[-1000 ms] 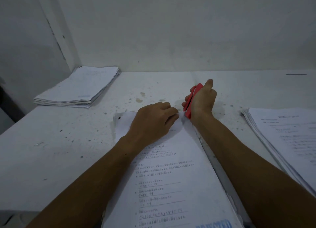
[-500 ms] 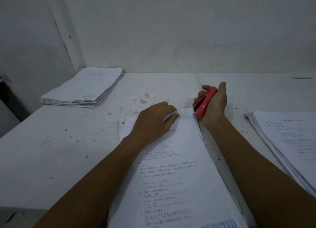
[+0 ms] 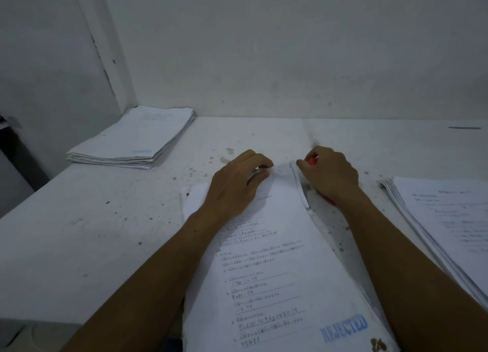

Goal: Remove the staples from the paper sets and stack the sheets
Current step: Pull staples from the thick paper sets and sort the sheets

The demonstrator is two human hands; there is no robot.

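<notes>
Here, paper set (image 3: 274,267) corner lies between left hand (image 3: 235,188) and right hand (image 3: 330,174).

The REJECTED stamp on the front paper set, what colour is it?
Blue. The REJECTED stamp shows clearly in the head view, near the bottom of the paper set.

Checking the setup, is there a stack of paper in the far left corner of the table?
Yes, a paper stack lies in the table's far left corner against the wall.
</notes>
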